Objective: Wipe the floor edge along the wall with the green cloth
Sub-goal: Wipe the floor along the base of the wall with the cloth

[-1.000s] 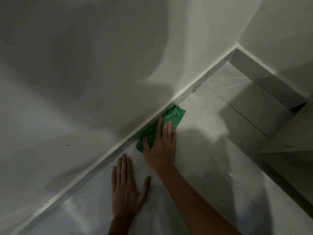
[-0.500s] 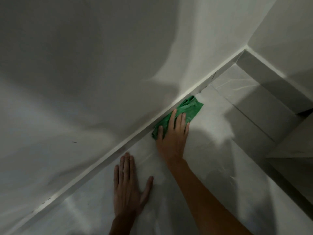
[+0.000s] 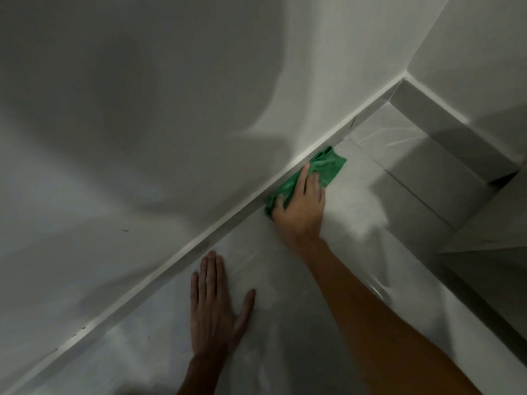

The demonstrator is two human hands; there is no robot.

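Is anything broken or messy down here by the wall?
Nothing looks broken or spilled. The only oddities are a few small dark specks: one on the wall and a couple along the baseboard near the lower left. The right hand presses the green cloth against the baseboard farther up.

Dim room: pale wall [image 3: 171, 109] meets glossy grey tiled floor [image 3: 385, 212] at white skirting [image 3: 159, 277]; corner upper right of it.
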